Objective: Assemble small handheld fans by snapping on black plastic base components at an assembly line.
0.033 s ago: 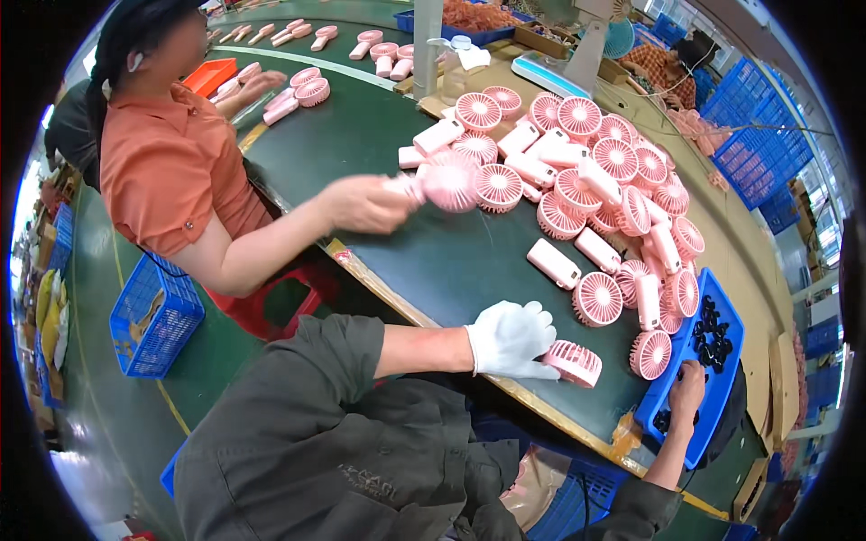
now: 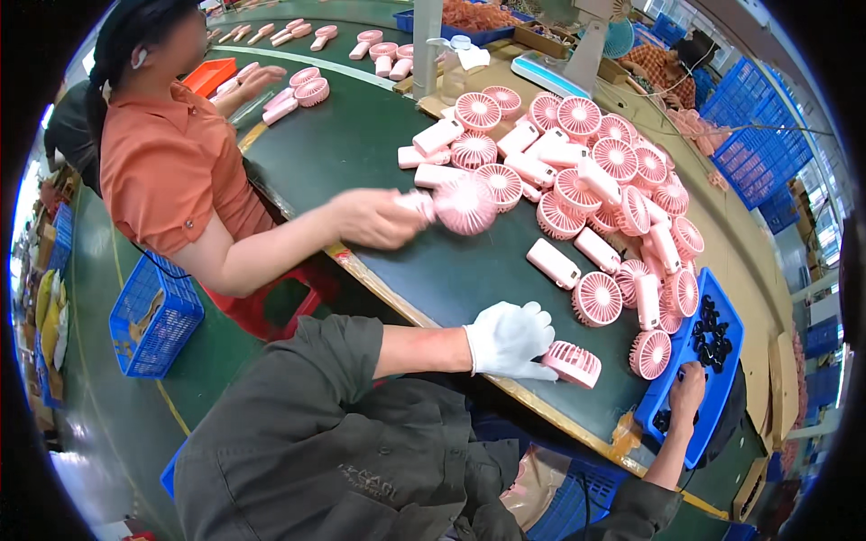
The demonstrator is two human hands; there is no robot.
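Note:
My left hand [image 2: 511, 341], in a white glove, rests above the near edge of the green table with its fingers curled. It grips a pink handheld fan [image 2: 574, 363]; the round slatted head sticks out past the thumb, and the glove hides the handle. My bare right hand [image 2: 688, 397] is down in a blue plastic tray [image 2: 648, 410] of small black parts [image 2: 713, 335]. Its fingers are bent together, and whatever they pinch is too small to make out. Just beyond both hands lies a heap of pink handheld fans [image 2: 598, 299].
At my left a co-worker in an orange shirt [image 2: 171, 162] holds another fan [image 2: 465, 205] over the green table [image 2: 379, 270]. More fans lie in rows farther off. A blue crate [image 2: 158, 316] stands on the floor. A grey post [image 2: 428, 50] rises at the far table edge.
The co-worker's fan has moved a little right and toward me, blurred by motion. My own hands have barely shifted.

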